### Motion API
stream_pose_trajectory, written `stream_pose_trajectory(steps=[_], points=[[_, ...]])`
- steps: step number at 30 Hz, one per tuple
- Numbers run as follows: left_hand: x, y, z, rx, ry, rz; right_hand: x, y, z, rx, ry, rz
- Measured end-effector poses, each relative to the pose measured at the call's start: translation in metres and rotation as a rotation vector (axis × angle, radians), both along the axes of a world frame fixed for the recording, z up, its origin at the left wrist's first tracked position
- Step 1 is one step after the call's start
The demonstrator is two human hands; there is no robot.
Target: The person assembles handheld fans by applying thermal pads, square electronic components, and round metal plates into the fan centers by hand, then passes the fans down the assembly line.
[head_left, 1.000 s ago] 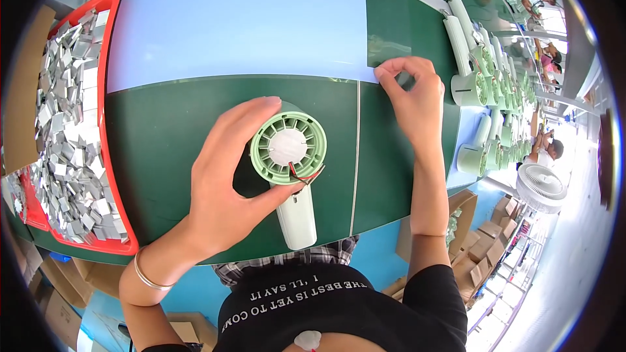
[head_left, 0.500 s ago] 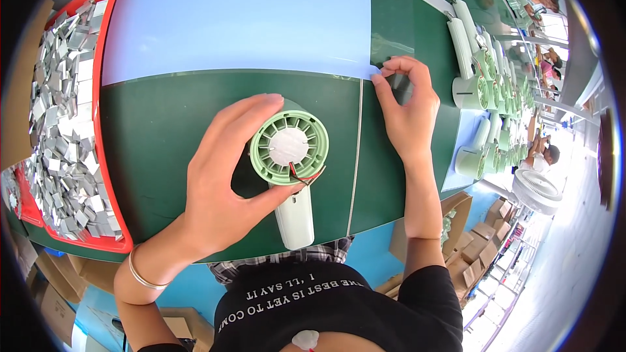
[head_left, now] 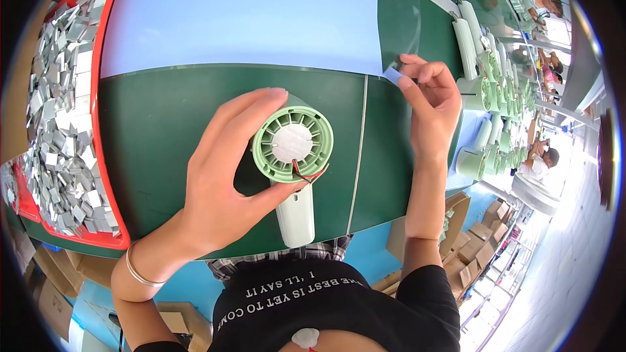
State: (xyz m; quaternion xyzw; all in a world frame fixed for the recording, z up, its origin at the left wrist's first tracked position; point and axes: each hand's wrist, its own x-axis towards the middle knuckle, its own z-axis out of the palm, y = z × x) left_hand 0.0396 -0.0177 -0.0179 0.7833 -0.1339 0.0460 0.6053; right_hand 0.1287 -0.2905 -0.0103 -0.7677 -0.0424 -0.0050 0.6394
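Observation:
My left hand (head_left: 225, 163) is curled around the round head of a pale green handheld fan (head_left: 319, 124), fingers on its upper left and thumb at its lower edge. The fan's open face shows radial vanes, a silvery disc in the middle and thin red and black wires at the lower right. Its pale handle (head_left: 297, 218) points toward my body. At the right, my right hand (head_left: 433, 98) pinches a small blue flap at the near right corner of a large light blue sheet (head_left: 248, 19). Whether that flap is joined to the sheet, I cannot tell.
A red tray (head_left: 98, 124) of small silvery metal pieces stands at the left on the green table (head_left: 163, 130). Several pale green fans (head_left: 476, 94) lie at the right edge. Cardboard boxes (head_left: 479, 248) sit on the floor; other people work farther off.
My right hand has moved to the right with the blue flap between its fingers. The blue sheet's right edge has shifted slightly right. My left hand and the fan have barely moved.

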Motion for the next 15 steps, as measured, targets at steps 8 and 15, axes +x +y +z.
stream_pose_trajectory(steps=[8, 15], points=[[0.000, -0.002, -0.002, -0.031, 0.011, -0.007, -0.013, 0.020, 0.057, 0.080, 0.128, 0.258], [-0.002, -0.001, -0.004, -0.015, 0.013, 0.005, -0.032, 0.077, 0.055, 0.010, 0.203, 0.443]])
